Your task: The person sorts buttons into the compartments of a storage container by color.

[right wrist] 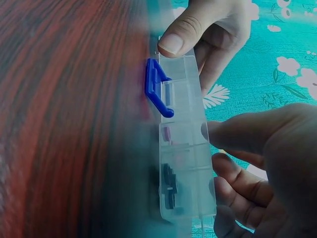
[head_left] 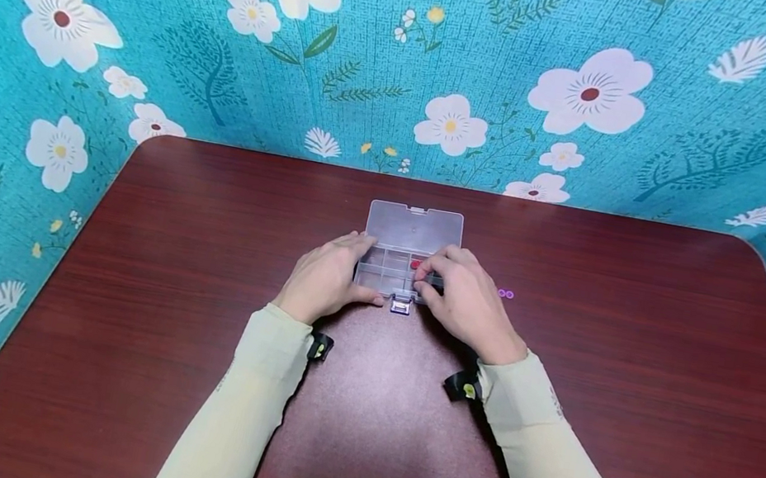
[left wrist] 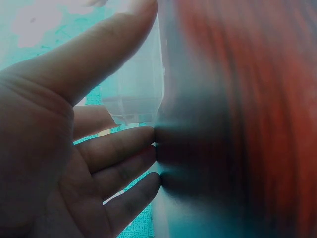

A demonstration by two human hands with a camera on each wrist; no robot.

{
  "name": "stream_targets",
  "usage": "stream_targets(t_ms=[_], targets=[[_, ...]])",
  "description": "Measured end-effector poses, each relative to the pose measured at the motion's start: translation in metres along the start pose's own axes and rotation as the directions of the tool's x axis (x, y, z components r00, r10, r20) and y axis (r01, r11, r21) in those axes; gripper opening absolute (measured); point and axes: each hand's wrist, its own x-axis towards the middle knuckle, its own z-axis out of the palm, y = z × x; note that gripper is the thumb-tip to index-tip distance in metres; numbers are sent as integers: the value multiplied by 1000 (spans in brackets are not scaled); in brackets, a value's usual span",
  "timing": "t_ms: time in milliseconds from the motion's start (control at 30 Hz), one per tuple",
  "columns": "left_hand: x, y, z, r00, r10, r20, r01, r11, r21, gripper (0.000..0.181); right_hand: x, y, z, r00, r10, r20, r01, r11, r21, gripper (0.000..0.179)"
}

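A clear plastic compartment box (head_left: 391, 280) lies on the table, its lid (head_left: 415, 229) swung back and a blue latch (right wrist: 159, 89) hanging at the front. My left hand (head_left: 326, 273) grips the box's left end, thumb along the front edge and fingers at the side. Over the right-hand compartments is my right hand (head_left: 466, 296), thumb and fingertips bent down with a gap between them. A red piece (head_left: 415, 264) sits in a back compartment beside the right fingertips. Through the front wall in the right wrist view show a small pink piece (right wrist: 167, 134) and several dark pieces (right wrist: 170, 186).
Small purple rings (head_left: 505, 293) lie on the dark red wooden table (head_left: 635, 354), just right of my right hand. A blue flowered cloth (head_left: 383, 47) hangs behind the table and along its sides. Each wrist wears a black strap.
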Motion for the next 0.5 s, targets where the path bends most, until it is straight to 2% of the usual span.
stream_targets(t_ms=[500], targets=[[-2, 1, 0, 1000, -12, 1, 12, 1000, 1, 99, -5, 3, -7, 999, 40, 2, -40, 999, 28, 3]])
